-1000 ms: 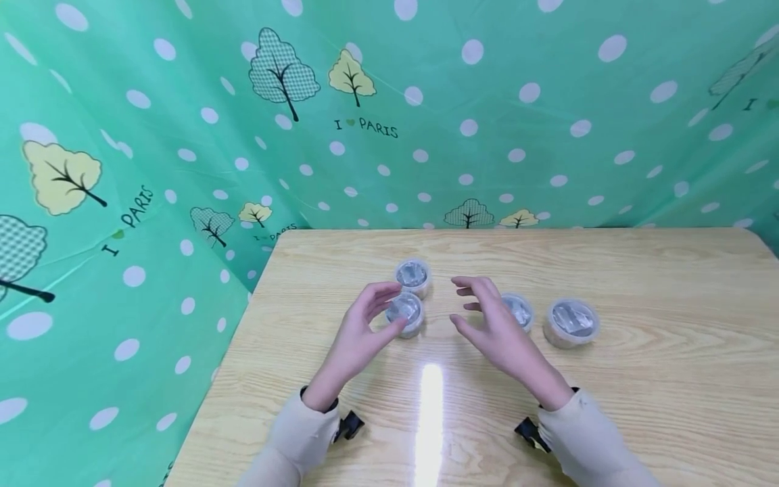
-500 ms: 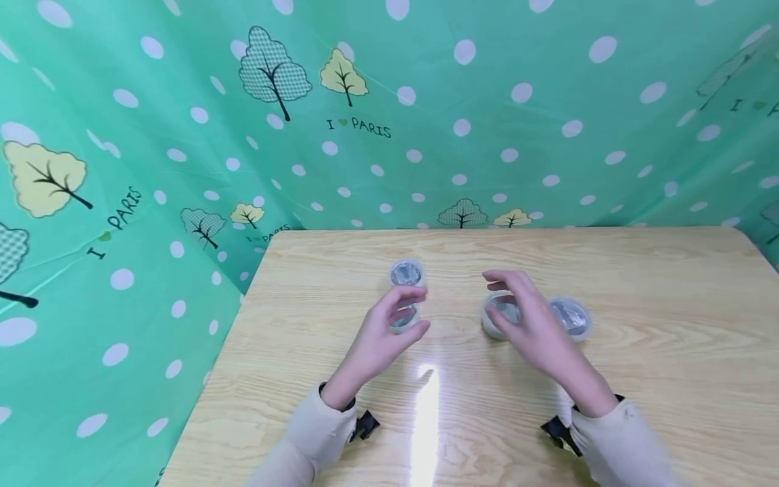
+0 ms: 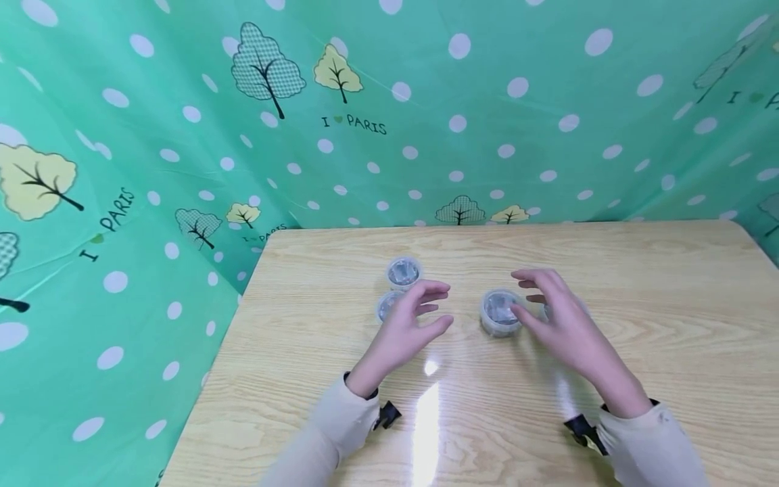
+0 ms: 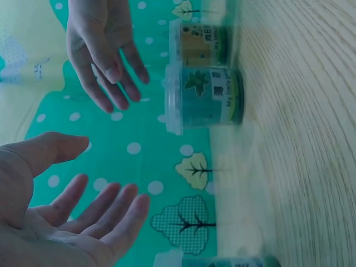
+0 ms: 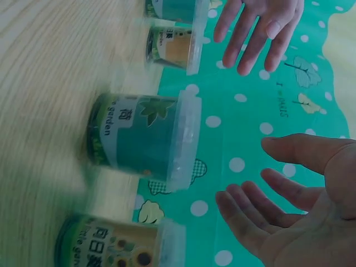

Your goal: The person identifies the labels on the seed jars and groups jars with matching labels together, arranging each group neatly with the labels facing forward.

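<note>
My left hand (image 3: 410, 328) hovers with bent fingers and holds nothing. It is just right of a small lidded tub (image 3: 386, 308), partly covering it from the head camera. Behind that tub stands another lidded tub (image 3: 404, 272). To the right is a teal tub with a leaf print (image 4: 203, 92), its clear lid (image 3: 501, 308) uppermost. My right hand (image 3: 560, 325), also holding nothing, is at that tub's right side, fingers loosely curved. It partly hides an orange tub with sunflower pictures (image 5: 125, 245). The tub labels read "My little garden".
All the tubs stand upright on a light wooden table (image 3: 304, 325). A green dotted curtain (image 3: 456, 101) with tree prints hangs behind the table and along its left side. Black wrist mounts (image 3: 387, 414) stick out at the cuffs.
Both hands have drifted right: the left away from the front left tub, the right past the teal tub to the orange one. The head view has turned slightly; the tubs stay where they were.
</note>
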Demonstrator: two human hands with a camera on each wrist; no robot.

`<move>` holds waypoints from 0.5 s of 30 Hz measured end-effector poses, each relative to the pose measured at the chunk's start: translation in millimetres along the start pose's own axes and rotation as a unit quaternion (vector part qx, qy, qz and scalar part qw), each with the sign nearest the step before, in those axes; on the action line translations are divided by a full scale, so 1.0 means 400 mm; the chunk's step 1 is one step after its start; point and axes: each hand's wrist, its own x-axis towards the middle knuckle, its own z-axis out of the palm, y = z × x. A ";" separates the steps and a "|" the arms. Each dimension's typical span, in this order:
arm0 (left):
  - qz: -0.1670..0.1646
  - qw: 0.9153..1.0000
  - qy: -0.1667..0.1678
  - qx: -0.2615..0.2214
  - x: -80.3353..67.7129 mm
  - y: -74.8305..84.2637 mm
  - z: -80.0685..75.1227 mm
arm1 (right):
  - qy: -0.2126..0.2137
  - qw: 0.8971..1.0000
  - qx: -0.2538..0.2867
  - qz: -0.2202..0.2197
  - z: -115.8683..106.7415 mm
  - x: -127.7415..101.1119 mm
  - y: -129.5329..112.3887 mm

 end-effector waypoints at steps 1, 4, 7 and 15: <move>-0.003 1.000 -0.003 -0.002 0.005 -0.002 0.006 | -0.002 1.000 0.000 0.003 0.000 -0.002 0.004; -0.014 1.000 -0.013 -0.004 0.018 -0.009 0.025 | -0.007 1.000 -0.001 0.013 0.000 -0.008 0.013; -0.023 1.000 -0.016 -0.004 0.031 -0.018 0.042 | -0.014 1.000 0.006 0.019 0.004 -0.014 0.021; -0.022 0.999 -0.031 -0.005 0.056 -0.035 0.078 | -0.048 0.997 0.018 0.049 0.007 -0.018 0.024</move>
